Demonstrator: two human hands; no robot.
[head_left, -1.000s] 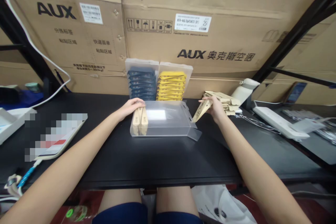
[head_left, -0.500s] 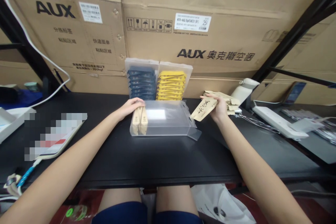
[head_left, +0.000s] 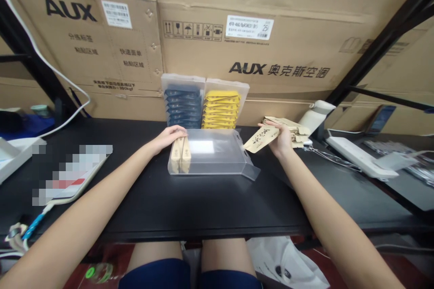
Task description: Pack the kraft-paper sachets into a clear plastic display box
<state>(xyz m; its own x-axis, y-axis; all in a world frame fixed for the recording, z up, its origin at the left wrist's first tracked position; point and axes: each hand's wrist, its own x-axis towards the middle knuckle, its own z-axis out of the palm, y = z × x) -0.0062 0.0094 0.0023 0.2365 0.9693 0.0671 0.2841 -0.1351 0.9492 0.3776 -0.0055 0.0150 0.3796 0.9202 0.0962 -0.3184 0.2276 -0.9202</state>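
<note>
A clear plastic box [head_left: 220, 156] lies on the black table with its flaps open at the right end. Inside its left end, two beige paper packets [head_left: 181, 156] stand side by side. My left hand [head_left: 172, 137] grips the box's upper left end, fingers over the edge and the thumb hidden. In my right hand [head_left: 282, 142] is another beige packet [head_left: 261, 140] with dark writing, tilted, its lower left corner at the box's open end. Right behind that hand lies a pile of similar packets [head_left: 300, 131], partly covered by it.
Two upright clear boxes stand behind, one with blue packets [head_left: 183, 106], the other with yellow packets [head_left: 221, 108]. A white bottle [head_left: 315, 115] and a white power strip [head_left: 361, 156] are on the right. On the left lies a phone-like device [head_left: 73, 180] with a cable.
The packet in my right hand has turned a little, its printed face showing more, and shifted slightly left towards the box. My left hand and the box stay put.
</note>
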